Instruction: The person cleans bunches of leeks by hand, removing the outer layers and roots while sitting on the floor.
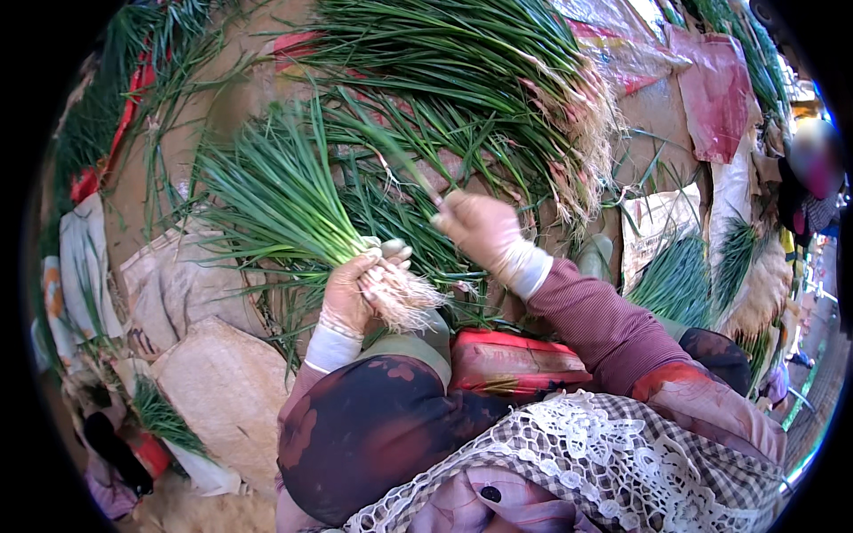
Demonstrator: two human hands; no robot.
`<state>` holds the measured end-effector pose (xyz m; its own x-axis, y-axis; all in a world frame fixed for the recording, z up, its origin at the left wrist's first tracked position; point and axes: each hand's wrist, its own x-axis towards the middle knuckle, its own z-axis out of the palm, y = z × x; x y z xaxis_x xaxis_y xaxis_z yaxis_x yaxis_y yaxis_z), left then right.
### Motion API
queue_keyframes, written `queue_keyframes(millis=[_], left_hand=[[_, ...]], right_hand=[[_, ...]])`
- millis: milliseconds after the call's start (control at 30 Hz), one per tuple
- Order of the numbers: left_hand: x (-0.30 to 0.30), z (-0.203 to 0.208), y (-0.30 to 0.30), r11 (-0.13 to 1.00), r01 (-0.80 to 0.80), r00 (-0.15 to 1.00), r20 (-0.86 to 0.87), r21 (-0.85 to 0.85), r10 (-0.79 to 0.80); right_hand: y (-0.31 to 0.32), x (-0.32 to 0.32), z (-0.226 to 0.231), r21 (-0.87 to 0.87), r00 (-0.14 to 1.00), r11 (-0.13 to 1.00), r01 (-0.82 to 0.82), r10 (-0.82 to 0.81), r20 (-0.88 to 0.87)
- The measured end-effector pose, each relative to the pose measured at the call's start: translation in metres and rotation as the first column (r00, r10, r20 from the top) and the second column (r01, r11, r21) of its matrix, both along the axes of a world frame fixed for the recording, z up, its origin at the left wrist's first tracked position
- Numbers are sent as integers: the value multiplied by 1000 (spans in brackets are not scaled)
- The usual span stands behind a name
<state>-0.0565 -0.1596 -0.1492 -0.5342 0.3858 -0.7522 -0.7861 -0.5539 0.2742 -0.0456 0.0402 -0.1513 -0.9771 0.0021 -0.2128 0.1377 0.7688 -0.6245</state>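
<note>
Your left hand (349, 298) is closed around a bunch of green onions (275, 200), gripping it just above the roots (404, 298). The pale root tuft sticks out of your fist toward 4 o'clock, and the long green blades fan away toward 11 o'clock. Holding it at the neck like that keeps the stalks gathered and the root ends lined up, while the leaves are free to spread.

Your right hand (480, 226) sits just beside the bunch, at about 1 o'clock from your left fist. Its fingers are curled in and pinched on a single thin green stalk (395, 160) that runs up toward 11 o'clock. It appears to be held apart from the bunch, likely so it can be handled on its own, though whether its far end lies in the loose greens I cannot tell.

Both hands hover above a red bag (515, 360) lying across your lap at 6 o'clock from them, probably to keep the roots and soil off your clothes.

At 12 o'clock a large heap of onions (498, 80) lies on the brown ground covering (222, 373), roots all turned toward 3 o'clock, near enough to reach. A smaller green bundle (680, 280) rests well apart at 3 o'clock, and another small clump (160, 417) lies at 8 o'clock.
</note>
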Motion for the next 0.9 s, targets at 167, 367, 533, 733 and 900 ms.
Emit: queue_keyframes(millis=[167,367,533,733,900], left_hand=[[9,-25,-23,981,120,993,-37,151,-116],[11,-6,-5,989,135,991,-12,54,-135],[16,-30,-22,959,202,979,-2,197,-206],[17,-24,-11,957,222,975,-23,188,-222],[33,-38,-21,991,53,998,11,124,-54]], right_hand=[[-33,21,6,-166,926,916,-366,376,36],[56,19,-53,343,982,938,-60,-7,191],[32,11,-22,64,963,996,-62,43,265],[-44,28,4,-260,929,965,-30,123,349],[-33,19,-30,-562,555,802,204,378,741]])
